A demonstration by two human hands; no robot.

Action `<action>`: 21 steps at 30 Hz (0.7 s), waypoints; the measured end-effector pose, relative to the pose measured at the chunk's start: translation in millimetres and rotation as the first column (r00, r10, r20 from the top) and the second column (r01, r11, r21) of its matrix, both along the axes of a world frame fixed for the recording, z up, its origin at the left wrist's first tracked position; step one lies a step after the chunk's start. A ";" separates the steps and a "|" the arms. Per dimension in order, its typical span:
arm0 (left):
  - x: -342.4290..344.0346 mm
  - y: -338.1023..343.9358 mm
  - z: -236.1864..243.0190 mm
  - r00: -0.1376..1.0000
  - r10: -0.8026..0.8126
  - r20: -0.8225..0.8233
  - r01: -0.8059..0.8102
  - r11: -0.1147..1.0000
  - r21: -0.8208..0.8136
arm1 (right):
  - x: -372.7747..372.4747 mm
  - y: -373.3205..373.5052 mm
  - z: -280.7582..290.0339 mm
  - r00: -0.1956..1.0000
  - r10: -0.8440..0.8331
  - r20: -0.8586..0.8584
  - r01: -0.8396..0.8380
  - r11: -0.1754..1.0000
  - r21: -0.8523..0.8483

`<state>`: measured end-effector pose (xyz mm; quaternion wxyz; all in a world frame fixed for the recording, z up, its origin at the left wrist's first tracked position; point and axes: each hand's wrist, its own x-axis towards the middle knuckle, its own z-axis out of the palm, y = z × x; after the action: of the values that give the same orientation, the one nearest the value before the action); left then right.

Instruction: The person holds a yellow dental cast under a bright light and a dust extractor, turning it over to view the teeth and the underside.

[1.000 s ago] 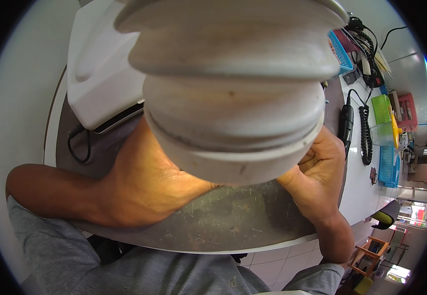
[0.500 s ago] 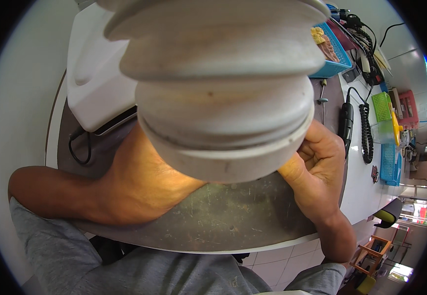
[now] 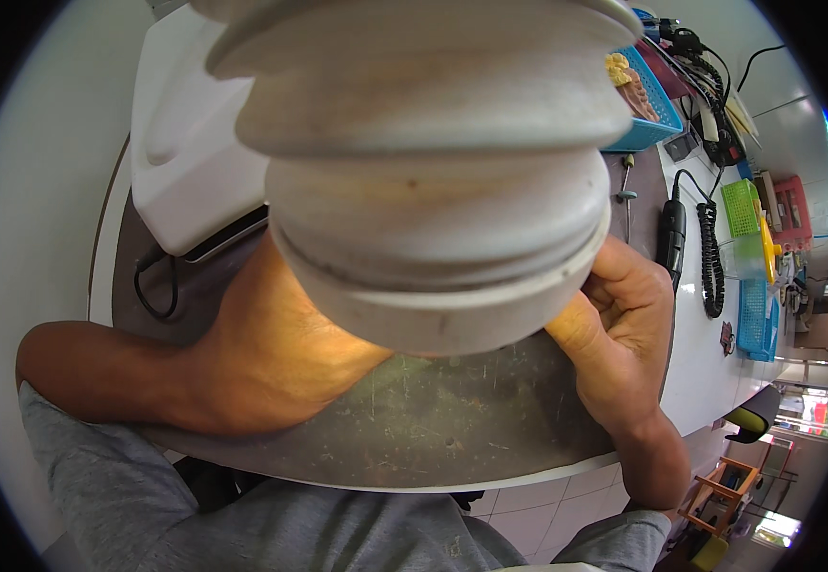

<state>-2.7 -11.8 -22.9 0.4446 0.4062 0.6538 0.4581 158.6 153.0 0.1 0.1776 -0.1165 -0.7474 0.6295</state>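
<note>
A large off-white ribbed lamp head [image 3: 438, 229] fills the upper middle of the view and covers whatever lies between my hands. From the left, my left hand [image 3: 285, 353] reaches beneath it, its back lit by warm light and all its fingers hidden. My right hand [image 3: 623, 334] comes up on the other side with curled fingers; the tips of thumb and forefinger vanish behind the lamp's rim. Anything pinched there cannot be seen. Both hands are over a scratched dark grey mat [image 3: 442, 429].
A white box-shaped machine [image 3: 194, 181] with a black cable stands at left. Rightward are a thin tool [image 3: 627, 191], a black handpiece [image 3: 671, 234] with coiled cord, a blue basket [image 3: 657, 124] holding pink and yellow pieces, and a green basket [image 3: 741, 208]. An orange-brown wooden stool [image 3: 719, 491] stands beyond.
My right hand has shifted very slightly to the right. My left hand is nearly still, and the lamp sits a hair further right in view.
</note>
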 end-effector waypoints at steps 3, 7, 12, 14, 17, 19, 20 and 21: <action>-0.1 -1.2 -0.7 0.999 -0.001 -0.033 0.002 1.000 0.012 | 1.4 1.5 2.9 0.998 0.017 0.062 -0.017 1.000 0.011; 1.1 -2.2 -1.4 0.999 0.038 -0.035 -0.036 0.998 0.057 | 1.0 1.0 3.6 0.999 0.019 0.046 -0.017 0.999 -0.039; 1.2 -0.7 -1.8 0.989 0.125 0.076 -0.126 0.992 0.015 | -0.3 -1.1 1.7 0.999 0.015 -0.032 -0.018 0.993 -0.120; 1.6 -0.2 -1.7 0.984 0.141 0.106 -0.145 0.989 0.031 | -0.7 -1.6 1.1 0.999 0.015 -0.035 -0.020 0.989 -0.146; 4.0 0.9 -1.5 0.965 0.195 0.174 -0.205 0.978 0.039 | 0.2 -1.8 1.9 1.000 0.017 -0.010 -0.019 0.986 -0.163; 5.7 2.1 -1.2 0.948 0.233 0.215 -0.248 0.968 0.045 | 0.6 -1.2 2.2 1.000 0.025 0.000 -0.025 0.988 -0.155; 5.6 2.9 -0.9 0.953 0.225 0.203 -0.241 0.969 0.054 | 0.7 -0.9 2.2 0.999 0.031 -0.010 -0.032 0.983 -0.179; 6.7 3.6 -0.4 0.959 0.211 0.190 -0.226 0.972 0.061 | 0.2 -0.8 1.5 1.000 0.027 -0.006 -0.027 0.990 -0.138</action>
<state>4.0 -8.2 -23.3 0.4322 0.3057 0.6318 0.5662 158.9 152.2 1.5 0.1622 -0.1171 -0.7033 0.6822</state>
